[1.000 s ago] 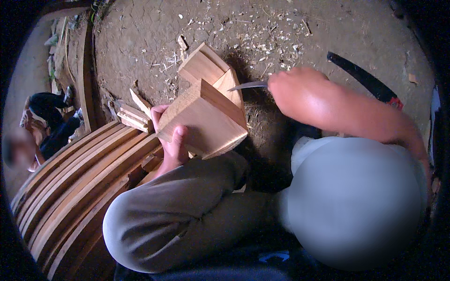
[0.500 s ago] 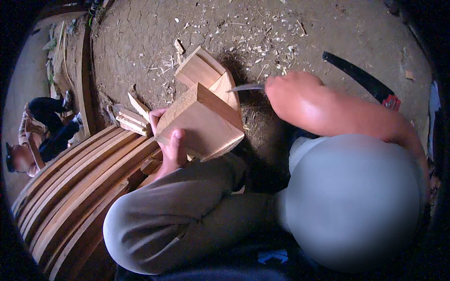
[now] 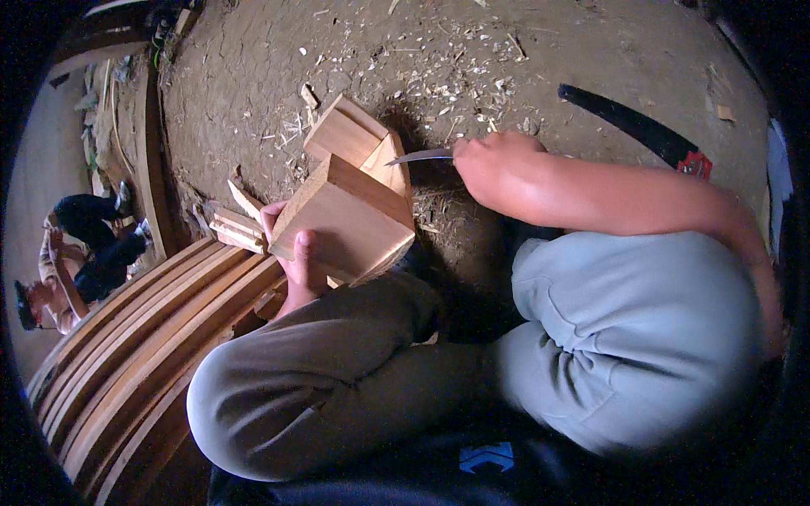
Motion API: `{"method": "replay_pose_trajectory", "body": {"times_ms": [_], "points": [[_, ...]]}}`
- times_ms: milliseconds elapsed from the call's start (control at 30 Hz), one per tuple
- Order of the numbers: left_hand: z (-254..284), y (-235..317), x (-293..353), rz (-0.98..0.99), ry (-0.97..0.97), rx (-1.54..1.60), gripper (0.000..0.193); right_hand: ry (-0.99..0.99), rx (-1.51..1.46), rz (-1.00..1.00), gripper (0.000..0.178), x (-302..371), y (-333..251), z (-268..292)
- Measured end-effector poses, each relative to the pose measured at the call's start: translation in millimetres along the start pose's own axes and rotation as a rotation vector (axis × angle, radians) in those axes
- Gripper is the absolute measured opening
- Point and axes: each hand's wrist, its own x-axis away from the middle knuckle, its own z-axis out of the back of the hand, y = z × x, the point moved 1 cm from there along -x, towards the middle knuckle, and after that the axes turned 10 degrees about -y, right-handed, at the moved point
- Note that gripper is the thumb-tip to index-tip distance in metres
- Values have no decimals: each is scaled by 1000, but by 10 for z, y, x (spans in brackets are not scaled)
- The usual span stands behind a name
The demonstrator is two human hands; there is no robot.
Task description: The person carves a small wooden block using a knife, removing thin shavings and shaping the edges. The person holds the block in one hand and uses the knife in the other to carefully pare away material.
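My left hand (image 3: 297,261) grips the near end of a notched wooden block (image 3: 350,215), thumb on its flat face, the other fingers mostly hidden behind it. Above my left knee the block is held tilted, its far end pointing away from me. In my right hand (image 3: 499,169) is a knife, the fingers closed round a handle I cannot see. Its thin, slightly curved blade (image 3: 426,155) points left, and the tip lies at the pale cut surface of the notch in the block's middle.
Long wooden boards (image 3: 152,337) lie stacked at my left, with split offcuts (image 3: 238,229) at their far end. A saw with a black curved blade (image 3: 629,125) rests on the dirt floor at the right. Wood chips (image 3: 422,76) are scattered ahead. Another person (image 3: 67,270) sits at far left.
In the picture, the block and both hands have shifted a little left. The knife's tip stays at the notch. My right knee shows more sharply.
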Motion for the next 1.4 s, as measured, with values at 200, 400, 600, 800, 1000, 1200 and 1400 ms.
{"method": "replay_pose_trajectory", "body": {"times_ms": [200, 400, 600, 800, 1000, 1200, 1400], "points": [[25, -46, 2, 55, 7, 191, 66, 108, -42, -6, 19, 13, 42, -87], [48, -56, -14, 9, -19, 3, 68, -102, -251, 44, 33, 26, 138, 5], [4, -15, 15, 19, -25, 55, 72, -61, -109, 23, 24, 16, 38, 51], [19, 66, 28, -24, -109, -96, 74, 0, -88, -66, 21, -448, -22, -106], [84, 6, 13, 17, -28, -3, 73, -176, -115, 35, 29, -519, 100, 68], [36, -42, 6, 15, -31, 51, 74, -187, -210, 76, 37, 11, 93, 202], [30, -25, 13, 25, -55, 42, 74, -24, -210, 33, 35, -79, 68, -38]]}}
